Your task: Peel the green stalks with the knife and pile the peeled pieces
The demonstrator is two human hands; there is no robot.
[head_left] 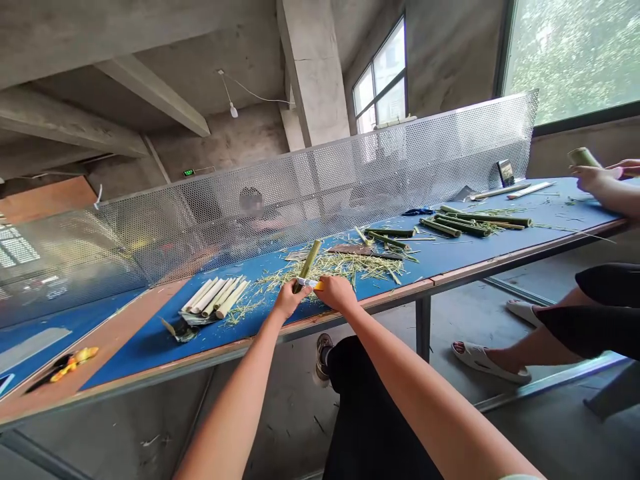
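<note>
My left hand [289,299] is closed around the lower end of a green bamboo piece [311,259], which tilts up and away over the table. Closed too, my right hand [337,293] grips a yellow-handled tool [316,285]. Its pale head lies against the bamboo by my left fingers; whether it is a knife or a peeler is too small to tell. Thin green shavings [373,268] are spread beneath and beyond both hands. Left of them, several peeled pale pieces [216,295] lie side by side on a dark wrapper [181,329].
Several green bamboo pieces [467,223] lie farther right on the blue table [150,347]. A perforated metal screen [350,173] runs along the back. At the right, another person's hands [597,177] hold a bamboo piece [584,157]. An orange-and-black item [75,362] lies far left.
</note>
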